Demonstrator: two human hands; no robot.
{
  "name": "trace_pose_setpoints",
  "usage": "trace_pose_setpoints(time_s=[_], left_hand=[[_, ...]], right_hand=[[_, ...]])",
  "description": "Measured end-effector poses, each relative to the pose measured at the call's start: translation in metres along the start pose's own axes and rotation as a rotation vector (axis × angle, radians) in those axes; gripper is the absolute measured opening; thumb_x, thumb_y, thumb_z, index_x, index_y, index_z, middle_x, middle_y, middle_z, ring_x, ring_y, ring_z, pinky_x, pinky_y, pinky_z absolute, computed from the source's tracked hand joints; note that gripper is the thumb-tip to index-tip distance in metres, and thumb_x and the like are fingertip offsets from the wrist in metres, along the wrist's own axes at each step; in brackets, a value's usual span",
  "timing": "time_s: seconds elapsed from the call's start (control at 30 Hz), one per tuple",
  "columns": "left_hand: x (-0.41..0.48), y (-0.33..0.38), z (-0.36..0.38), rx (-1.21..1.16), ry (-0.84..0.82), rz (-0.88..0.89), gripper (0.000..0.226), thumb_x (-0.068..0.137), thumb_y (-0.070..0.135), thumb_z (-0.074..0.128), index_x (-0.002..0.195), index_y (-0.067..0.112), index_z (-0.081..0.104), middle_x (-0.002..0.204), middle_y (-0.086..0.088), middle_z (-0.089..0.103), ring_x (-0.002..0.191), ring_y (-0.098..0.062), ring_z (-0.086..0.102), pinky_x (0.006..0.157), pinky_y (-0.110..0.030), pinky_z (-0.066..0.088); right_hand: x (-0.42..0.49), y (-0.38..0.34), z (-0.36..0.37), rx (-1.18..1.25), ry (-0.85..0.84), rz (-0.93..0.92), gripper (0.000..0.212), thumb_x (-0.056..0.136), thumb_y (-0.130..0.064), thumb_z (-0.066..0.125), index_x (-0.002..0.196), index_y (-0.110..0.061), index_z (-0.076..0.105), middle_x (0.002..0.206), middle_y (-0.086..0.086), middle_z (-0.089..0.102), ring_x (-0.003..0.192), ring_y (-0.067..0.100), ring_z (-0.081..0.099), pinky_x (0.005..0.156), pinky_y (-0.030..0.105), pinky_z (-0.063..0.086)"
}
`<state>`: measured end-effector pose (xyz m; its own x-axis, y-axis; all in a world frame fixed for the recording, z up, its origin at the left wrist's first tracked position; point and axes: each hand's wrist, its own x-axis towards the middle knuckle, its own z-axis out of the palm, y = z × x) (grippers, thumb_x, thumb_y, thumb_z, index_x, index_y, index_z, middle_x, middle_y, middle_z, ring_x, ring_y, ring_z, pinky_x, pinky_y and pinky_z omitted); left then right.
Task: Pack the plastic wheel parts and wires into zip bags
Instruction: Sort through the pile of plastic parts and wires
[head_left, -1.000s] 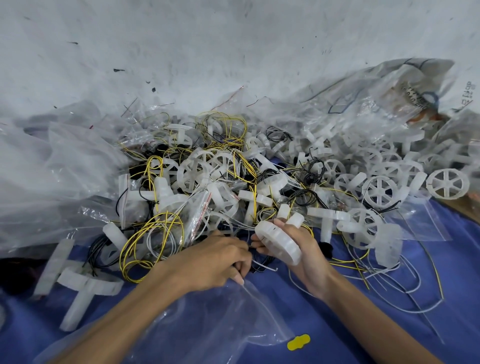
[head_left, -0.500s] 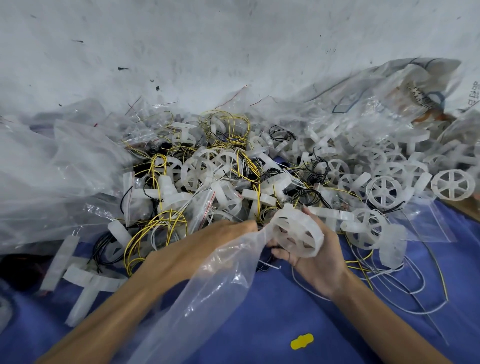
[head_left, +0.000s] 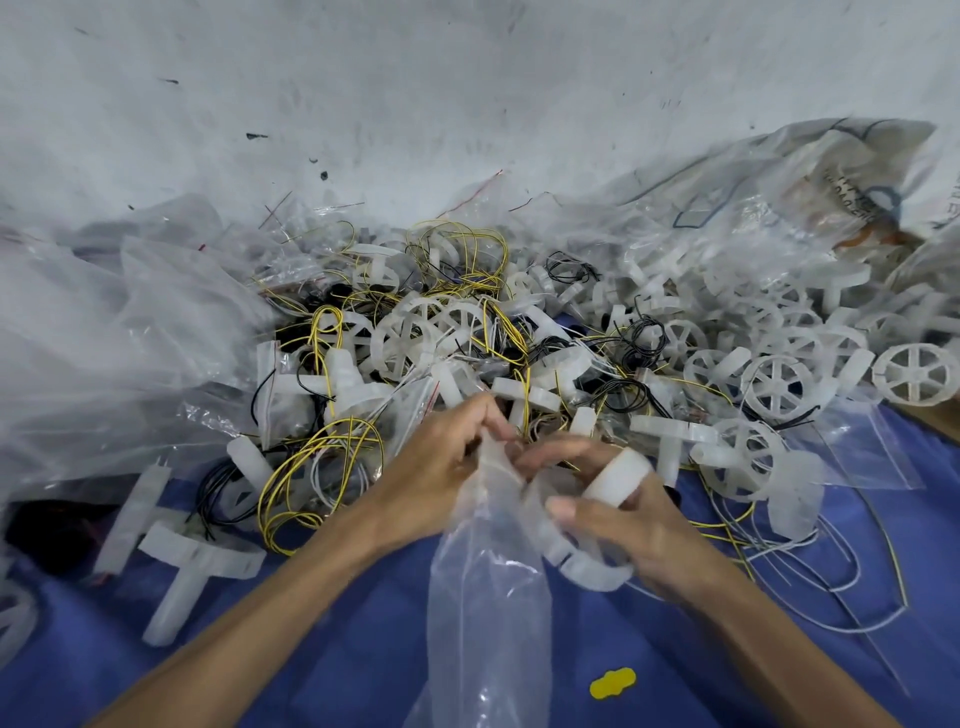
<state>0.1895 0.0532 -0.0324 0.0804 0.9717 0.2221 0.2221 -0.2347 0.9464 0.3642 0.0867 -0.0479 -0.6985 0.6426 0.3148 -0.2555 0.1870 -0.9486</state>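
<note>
A clear zip bag (head_left: 488, 597) hangs upright in the middle, its mouth pinched at the top by my left hand (head_left: 436, 467). My right hand (head_left: 623, 519) grips a white plastic wheel part (head_left: 597, 561) by its hub and rim, right beside the bag's mouth, and its fingertips touch the bag's edge. Behind both hands lies a big pile of white wheels (head_left: 774, 384) tangled with yellow wires (head_left: 311, 467) and black wires (head_left: 639, 332).
The pile sits on a blue cloth (head_left: 332, 665) against a white wall. Crumpled clear bags (head_left: 114, 338) fill the left side and more bags the back right. A T-shaped white part (head_left: 192, 571) lies at the left, a small yellow tag (head_left: 613, 683) near the front.
My left hand has lifted the bag's mouth upright and towards the middle. My right hand has turned the wheel and brought it down against the bag's opening.
</note>
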Motion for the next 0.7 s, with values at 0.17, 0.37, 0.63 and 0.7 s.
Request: trace_pose_setpoints(time_s=[0.17, 0.37, 0.63, 0.7], left_hand=[[-0.002, -0.007, -0.001, -0.129, -0.029, 0.0, 0.014, 0.085, 0.025, 0.063, 0.089, 0.014, 0.056, 0.085, -0.008, 0.062, 0.078, -0.017, 0.055, 0.07, -0.034, 0.042], [-0.01, -0.015, 0.009, -0.226, -0.193, -0.104, 0.017, 0.083, 0.02, 0.059, 0.099, 0.021, 0.056, 0.082, 0.024, 0.069, 0.079, 0.012, 0.062, 0.069, -0.008, 0.047], [0.003, -0.011, 0.01, -0.361, -0.28, 0.066, 0.036, 0.088, 0.012, 0.047, 0.12, 0.023, 0.062, 0.122, 0.016, 0.062, 0.119, -0.008, 0.054, 0.095, -0.022, 0.044], [0.007, -0.014, 0.01, -0.384, -0.227, 0.048, 0.038, 0.089, 0.017, 0.045, 0.124, 0.017, 0.057, 0.128, 0.009, 0.059, 0.124, -0.011, 0.051, 0.105, -0.033, 0.04]], right_hand=[[0.003, 0.007, 0.003, -0.125, 0.19, -0.031, 0.007, 0.075, -0.013, 0.065, 0.078, -0.019, 0.067, 0.093, -0.006, 0.063, 0.086, 0.016, 0.06, 0.072, 0.029, 0.047], [0.01, 0.008, 0.006, 0.275, 0.508, -0.015, 0.008, 0.081, -0.014, 0.059, 0.087, -0.015, 0.064, 0.077, 0.001, 0.066, 0.069, 0.012, 0.061, 0.059, 0.024, 0.049], [0.01, -0.003, 0.001, 0.148, 0.625, -0.031, 0.016, 0.092, -0.001, 0.045, 0.091, -0.005, 0.061, 0.069, -0.008, 0.068, 0.064, 0.0, 0.062, 0.052, 0.011, 0.046], [0.012, -0.001, 0.002, 0.128, 0.694, -0.037, 0.017, 0.093, -0.001, 0.046, 0.088, -0.007, 0.06, 0.067, -0.01, 0.067, 0.062, -0.002, 0.061, 0.052, 0.01, 0.046]])
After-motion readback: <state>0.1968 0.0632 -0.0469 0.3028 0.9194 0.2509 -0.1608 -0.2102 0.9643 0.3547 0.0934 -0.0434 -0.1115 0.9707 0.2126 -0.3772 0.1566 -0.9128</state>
